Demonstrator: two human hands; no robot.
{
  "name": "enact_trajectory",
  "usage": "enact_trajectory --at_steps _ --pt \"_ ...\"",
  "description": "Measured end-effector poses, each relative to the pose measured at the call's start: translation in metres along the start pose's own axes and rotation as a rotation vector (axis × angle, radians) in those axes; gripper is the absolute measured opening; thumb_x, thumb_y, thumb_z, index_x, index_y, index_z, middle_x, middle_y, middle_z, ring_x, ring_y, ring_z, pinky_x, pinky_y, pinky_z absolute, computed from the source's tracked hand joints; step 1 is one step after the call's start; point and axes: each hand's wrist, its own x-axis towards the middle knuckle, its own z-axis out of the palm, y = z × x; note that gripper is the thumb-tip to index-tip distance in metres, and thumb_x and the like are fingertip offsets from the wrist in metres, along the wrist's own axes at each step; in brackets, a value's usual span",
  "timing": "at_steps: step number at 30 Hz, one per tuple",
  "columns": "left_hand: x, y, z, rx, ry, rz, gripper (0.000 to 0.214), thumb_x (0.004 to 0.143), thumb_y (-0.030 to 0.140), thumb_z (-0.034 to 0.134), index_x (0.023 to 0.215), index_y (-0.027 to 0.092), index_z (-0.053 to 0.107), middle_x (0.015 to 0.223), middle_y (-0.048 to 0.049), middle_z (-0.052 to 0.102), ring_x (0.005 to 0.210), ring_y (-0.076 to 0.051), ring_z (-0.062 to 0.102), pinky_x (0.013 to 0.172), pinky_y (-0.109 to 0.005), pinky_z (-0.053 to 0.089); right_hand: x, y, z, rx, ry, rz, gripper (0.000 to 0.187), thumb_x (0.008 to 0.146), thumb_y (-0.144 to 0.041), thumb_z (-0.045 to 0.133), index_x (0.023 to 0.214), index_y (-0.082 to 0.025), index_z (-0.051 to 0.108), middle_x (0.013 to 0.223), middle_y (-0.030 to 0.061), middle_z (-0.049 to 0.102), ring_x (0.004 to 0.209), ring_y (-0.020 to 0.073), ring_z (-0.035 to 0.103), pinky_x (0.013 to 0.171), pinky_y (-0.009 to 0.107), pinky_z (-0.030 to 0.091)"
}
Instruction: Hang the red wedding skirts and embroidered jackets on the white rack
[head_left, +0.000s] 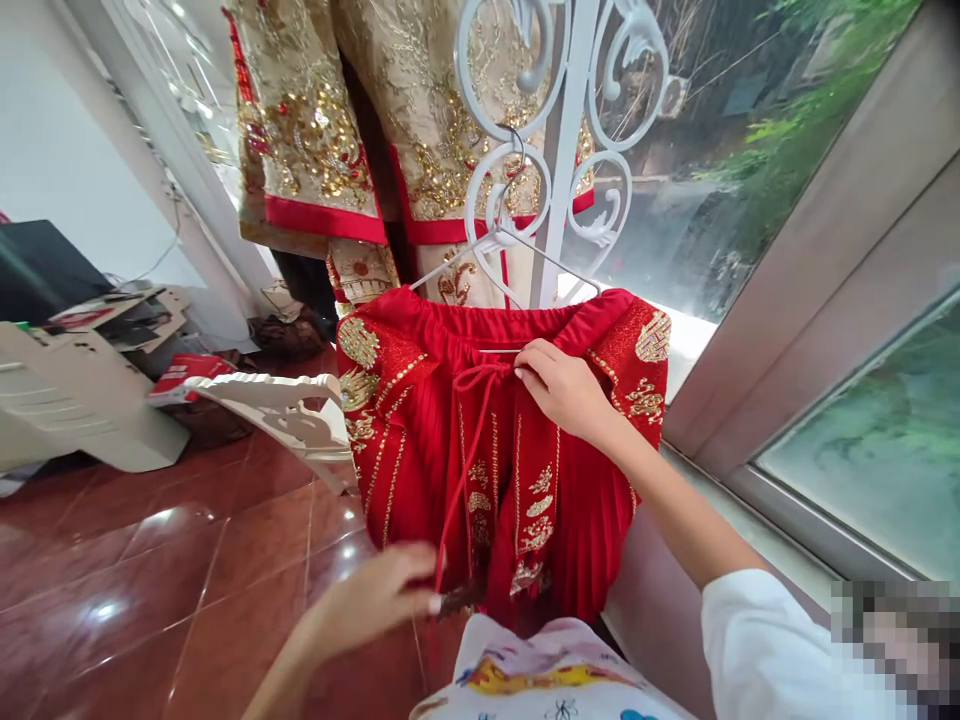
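Slanting the right forearm up and leftward from the lower right, and bringing the right hand [559,385] in against the waistband of a red skirt [536,470]. Keeping the back of that hand turned up, and pinching finger and thumb together on a red cord [491,371], right beside the knot of its bow. Reaching the left hand [379,600] in low from the bottom left, turning it sideways with fingers pointing right, near the cord's dangling end. Blurring too much there, so not managing to tell a closed grip from a loose one.

Counting one skirt, hanging dead ahead on one wire hanger [555,259], in front of one white metal rack [562,170]. Counting one cord too, making one bow at the front of the waist and trailing one visible long end down toward the left hand.

Looking behind that, spotting at least one cream-and-gold garment [435,180] with red hems. Also seeing one pale chair [262,395] just left of the skirt, one red box [180,375] further left, and wide window glass [690,230] over on the right.
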Motion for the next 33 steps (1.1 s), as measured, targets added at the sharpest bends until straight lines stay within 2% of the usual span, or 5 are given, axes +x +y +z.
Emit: enact_trajectory --at_steps 5,9,17,24,33 --pt "0.075 0.091 -0.047 -0.212 0.639 0.362 0.037 0.087 0.040 0.045 0.114 0.019 0.059 0.115 -0.0089 0.063 0.104 -0.018 0.060 0.096 -0.033 0.045 0.002 0.004 0.003 0.071 0.036 -0.022 0.016 0.089 -0.018 0.039 0.088 -0.017 0.054 0.088 0.0054 0.061 0.075 0.0160 0.055 0.066 0.026 0.039" --pt "0.121 0.131 -0.048 -0.507 0.822 0.399 0.038 0.087 0.048 0.043 0.085 0.013 0.059 0.079 -0.0054 0.064 0.068 -0.013 0.061 0.062 -0.023 0.051 0.003 0.007 0.006 0.087 0.046 -0.038 0.015 0.088 -0.018 0.039 0.085 -0.017 0.054 0.084 0.0049 0.061 0.073 0.0161 0.054 0.066 0.026 0.038" --pt "0.124 0.140 -0.033 -0.446 0.875 0.399 0.022 0.083 0.035 0.055 0.074 0.015 0.057 0.070 -0.0011 0.061 0.063 -0.010 0.057 0.061 -0.020 0.047 0.006 0.011 0.008 0.163 0.080 -0.023 0.015 0.087 -0.020 0.042 0.081 -0.018 0.056 0.080 0.0036 0.061 0.071 0.0150 0.055 0.067 0.025 0.039" --pt "0.119 0.135 -0.030 0.309 1.353 0.478 0.014 0.084 0.027 0.057 0.090 0.016 0.065 0.087 -0.0061 0.064 0.080 -0.016 0.056 0.075 -0.028 0.043 0.006 0.008 0.007 0.228 0.100 0.036 0.016 0.087 -0.021 0.044 0.079 -0.017 0.058 0.077 0.0030 0.062 0.068 0.0145 0.054 0.067 0.025 0.039" --pt "0.126 0.136 -0.031 0.614 1.543 0.648 0.007 0.079 0.016 0.063 0.085 0.016 0.067 0.073 -0.0026 0.066 0.067 -0.015 0.054 0.065 -0.029 0.035 0.002 0.001 0.009 0.210 0.139 0.070 0.018 0.088 -0.021 0.043 0.079 -0.016 0.057 0.078 0.0039 0.062 0.070 0.0152 0.055 0.066 0.026 0.038"
